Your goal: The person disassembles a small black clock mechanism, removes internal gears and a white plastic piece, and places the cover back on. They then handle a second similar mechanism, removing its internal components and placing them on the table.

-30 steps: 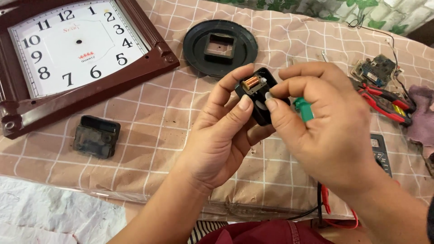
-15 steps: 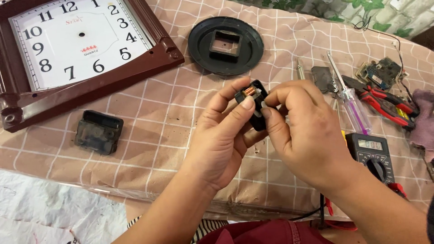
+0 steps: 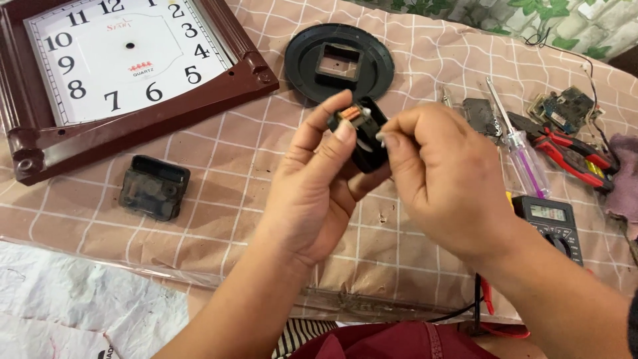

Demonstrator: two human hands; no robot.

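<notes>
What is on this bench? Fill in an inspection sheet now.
Surface: checked cloth under clear plastic.
Job's things: small black clock movement, orange part inside, held above the cloth.
Clutter: wall clock without hands, round black cover, black casing, screwdriver, red pliers, multimeter, circuit board.
Fingers: left hand grips the movement; right hand pinches at it.
Cables: red and black leads at front edge.
Surroundings: leaf-patterned backdrop.

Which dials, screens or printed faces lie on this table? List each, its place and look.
White square clock face in a dark red frame, top left: black numerals, hands missing.
Dark multimeter, right, beside the right hand: small grey rectangular screen above a round dial.
Green circuit board, top right.
</notes>
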